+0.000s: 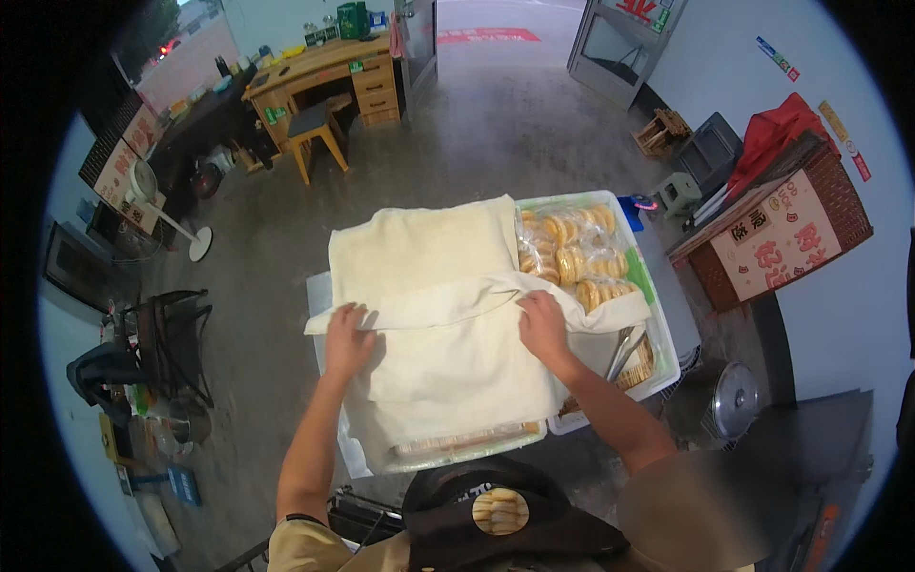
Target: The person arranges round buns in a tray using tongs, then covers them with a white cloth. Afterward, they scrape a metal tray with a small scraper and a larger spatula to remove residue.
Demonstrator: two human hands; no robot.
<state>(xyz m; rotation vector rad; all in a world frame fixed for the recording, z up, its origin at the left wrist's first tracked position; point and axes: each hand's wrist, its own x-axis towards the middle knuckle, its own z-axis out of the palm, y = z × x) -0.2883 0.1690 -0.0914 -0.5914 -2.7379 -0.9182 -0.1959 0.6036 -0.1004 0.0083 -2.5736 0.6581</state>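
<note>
A cream cloth (pixel 419 286) lies folded over a large white plastic tray (pixel 667 367) of round golden pastries (pixel 572 257), several of them in clear bags at the far right. My left hand (pixel 348 341) presses flat on the cloth's left side. My right hand (pixel 543 329) grips a fold of the cloth near the middle. Metal tongs (pixel 621 351) rest in the tray just right of my right hand. More pastries (pixel 467 440) show under the cloth at the tray's near edge.
A dark apron with a round pastry picture (pixel 500 512) is below the tray. A metal pot with lid (pixel 729 400) stands to the right, beside a brown wicker box with a sign (pixel 782 238). A wooden desk and stool (pixel 319 86) stand far back on the concrete floor.
</note>
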